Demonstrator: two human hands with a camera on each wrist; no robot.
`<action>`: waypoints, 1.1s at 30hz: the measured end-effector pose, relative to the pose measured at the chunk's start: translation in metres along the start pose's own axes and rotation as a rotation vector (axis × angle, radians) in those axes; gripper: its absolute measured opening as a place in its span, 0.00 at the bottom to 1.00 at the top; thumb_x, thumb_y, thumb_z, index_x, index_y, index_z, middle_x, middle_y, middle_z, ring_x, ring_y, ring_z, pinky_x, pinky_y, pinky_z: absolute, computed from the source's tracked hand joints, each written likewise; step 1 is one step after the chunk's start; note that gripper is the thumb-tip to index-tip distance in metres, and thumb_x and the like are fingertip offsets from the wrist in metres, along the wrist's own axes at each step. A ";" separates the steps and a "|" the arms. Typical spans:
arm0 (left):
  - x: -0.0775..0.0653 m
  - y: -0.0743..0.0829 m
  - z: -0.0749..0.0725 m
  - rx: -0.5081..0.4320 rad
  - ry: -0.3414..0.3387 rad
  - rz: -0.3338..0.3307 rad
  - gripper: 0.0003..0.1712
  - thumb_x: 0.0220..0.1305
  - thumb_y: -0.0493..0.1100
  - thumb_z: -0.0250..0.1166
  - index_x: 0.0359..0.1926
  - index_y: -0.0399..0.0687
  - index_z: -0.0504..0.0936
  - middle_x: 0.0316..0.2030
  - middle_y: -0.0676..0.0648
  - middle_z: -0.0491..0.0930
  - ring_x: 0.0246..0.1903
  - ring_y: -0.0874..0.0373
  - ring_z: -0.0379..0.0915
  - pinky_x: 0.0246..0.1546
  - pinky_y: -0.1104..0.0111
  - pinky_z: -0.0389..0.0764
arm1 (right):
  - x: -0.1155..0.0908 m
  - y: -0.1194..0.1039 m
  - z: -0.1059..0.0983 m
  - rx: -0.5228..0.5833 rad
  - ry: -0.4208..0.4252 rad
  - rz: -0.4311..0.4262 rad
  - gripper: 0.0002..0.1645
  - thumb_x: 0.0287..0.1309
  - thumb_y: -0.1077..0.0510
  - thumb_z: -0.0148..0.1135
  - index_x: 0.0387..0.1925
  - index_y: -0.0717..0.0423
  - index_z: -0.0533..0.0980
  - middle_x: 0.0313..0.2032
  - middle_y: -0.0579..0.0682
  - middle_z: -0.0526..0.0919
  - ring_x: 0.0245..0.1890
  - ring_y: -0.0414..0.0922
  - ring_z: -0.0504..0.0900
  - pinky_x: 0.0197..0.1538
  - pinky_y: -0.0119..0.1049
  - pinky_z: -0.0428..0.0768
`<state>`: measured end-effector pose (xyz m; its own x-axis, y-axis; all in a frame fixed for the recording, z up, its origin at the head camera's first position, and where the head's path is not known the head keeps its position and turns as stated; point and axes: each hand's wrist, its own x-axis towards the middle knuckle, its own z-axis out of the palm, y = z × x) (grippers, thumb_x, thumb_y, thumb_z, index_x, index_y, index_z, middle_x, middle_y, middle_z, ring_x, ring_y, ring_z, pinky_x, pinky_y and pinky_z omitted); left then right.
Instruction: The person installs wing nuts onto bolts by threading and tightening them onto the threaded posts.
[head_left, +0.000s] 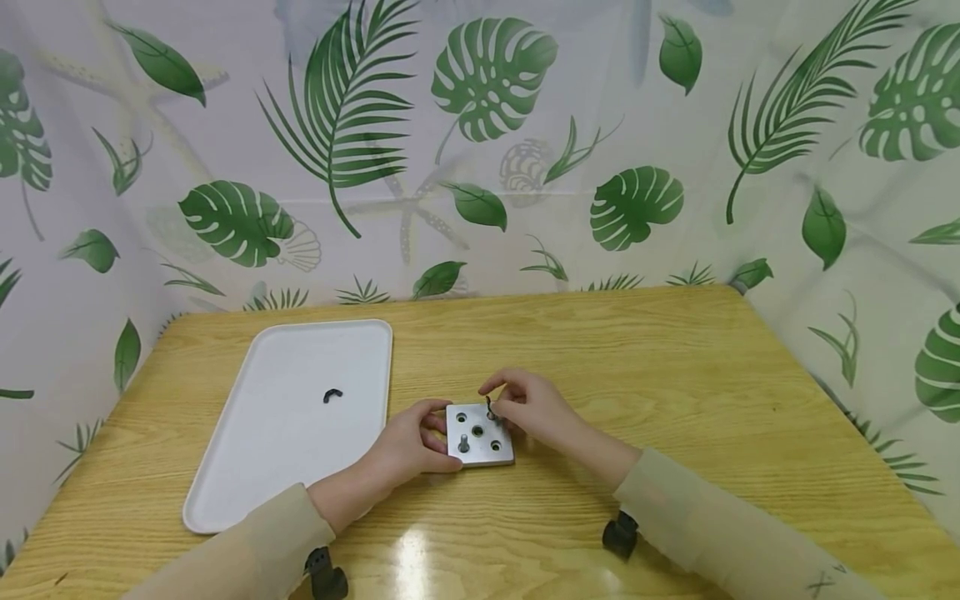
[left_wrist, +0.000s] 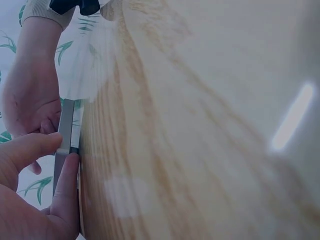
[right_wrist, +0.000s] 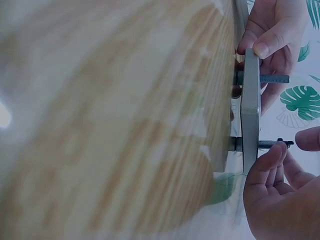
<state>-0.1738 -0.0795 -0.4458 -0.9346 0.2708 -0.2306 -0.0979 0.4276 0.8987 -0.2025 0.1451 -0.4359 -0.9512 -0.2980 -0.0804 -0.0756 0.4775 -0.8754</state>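
Observation:
A square metal plate with several holes lies over the table, raised slightly on bolt heads beneath it. My left hand grips its left side, thumb at the near corner. One bolt sticks up through the near-left hole. A second bolt rises through the far-right hole. At its tip, my right hand pinches a small black wing nut between thumb and fingers, which partly hide it. Another black wing nut lies on the white tray.
The white tray lies on the wooden table left of the plate. Leaf-printed cloth hangs behind the table and along its sides. A black wrist device sits under the right sleeve, another under the left.

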 end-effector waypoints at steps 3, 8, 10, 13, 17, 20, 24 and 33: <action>0.000 0.000 0.000 0.006 0.001 0.003 0.48 0.50 0.27 0.82 0.73 0.37 0.73 0.49 0.42 0.82 0.34 0.61 0.81 0.37 0.71 0.83 | 0.001 0.002 0.000 0.026 -0.022 -0.009 0.17 0.64 0.66 0.59 0.52 0.66 0.83 0.25 0.48 0.79 0.23 0.40 0.74 0.29 0.30 0.75; 0.001 0.000 0.001 0.011 0.004 0.000 0.48 0.50 0.27 0.82 0.73 0.37 0.73 0.49 0.42 0.82 0.35 0.61 0.81 0.37 0.71 0.83 | 0.001 0.002 0.002 0.046 -0.026 0.020 0.15 0.64 0.65 0.62 0.50 0.68 0.82 0.27 0.49 0.82 0.24 0.38 0.78 0.31 0.31 0.82; 0.000 0.000 0.001 0.012 0.006 -0.001 0.48 0.49 0.27 0.82 0.73 0.37 0.73 0.49 0.42 0.82 0.35 0.61 0.81 0.38 0.71 0.83 | 0.001 0.002 0.003 0.051 -0.020 0.039 0.14 0.65 0.64 0.64 0.50 0.68 0.81 0.27 0.50 0.83 0.24 0.38 0.79 0.31 0.32 0.83; 0.000 0.000 0.001 0.014 0.008 -0.001 0.48 0.49 0.27 0.82 0.72 0.37 0.73 0.49 0.42 0.82 0.35 0.61 0.81 0.38 0.71 0.83 | 0.000 0.002 0.005 0.055 -0.007 0.070 0.12 0.67 0.62 0.67 0.47 0.67 0.80 0.28 0.51 0.84 0.24 0.38 0.80 0.31 0.32 0.84; 0.001 0.000 0.001 0.016 0.005 0.003 0.48 0.49 0.27 0.82 0.73 0.38 0.73 0.49 0.42 0.82 0.35 0.61 0.82 0.38 0.71 0.84 | 0.000 0.001 0.006 0.037 0.018 0.110 0.10 0.69 0.59 0.69 0.40 0.63 0.78 0.27 0.49 0.82 0.24 0.38 0.80 0.30 0.31 0.83; 0.001 0.000 0.001 0.018 0.003 0.008 0.48 0.49 0.27 0.82 0.73 0.38 0.73 0.49 0.42 0.82 0.35 0.61 0.82 0.38 0.71 0.84 | 0.000 -0.001 0.007 0.011 0.038 0.142 0.12 0.70 0.57 0.69 0.34 0.59 0.76 0.24 0.48 0.80 0.23 0.38 0.79 0.28 0.30 0.81; 0.001 -0.001 0.001 0.016 0.002 0.012 0.48 0.49 0.27 0.82 0.73 0.38 0.73 0.49 0.42 0.82 0.35 0.61 0.82 0.39 0.70 0.84 | 0.000 -0.004 0.007 -0.024 0.049 0.157 0.15 0.71 0.55 0.68 0.30 0.56 0.73 0.22 0.46 0.78 0.21 0.38 0.77 0.26 0.29 0.77; 0.001 0.000 0.001 0.020 0.005 0.004 0.48 0.50 0.27 0.82 0.73 0.37 0.73 0.49 0.41 0.82 0.35 0.61 0.82 0.39 0.70 0.85 | -0.001 -0.003 0.003 -0.029 0.036 0.142 0.15 0.75 0.53 0.64 0.33 0.57 0.74 0.24 0.48 0.79 0.22 0.39 0.76 0.27 0.30 0.78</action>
<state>-0.1744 -0.0783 -0.4464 -0.9368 0.2680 -0.2251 -0.0874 0.4439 0.8918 -0.2002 0.1419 -0.4350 -0.9631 -0.1961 -0.1844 0.0520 0.5367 -0.8422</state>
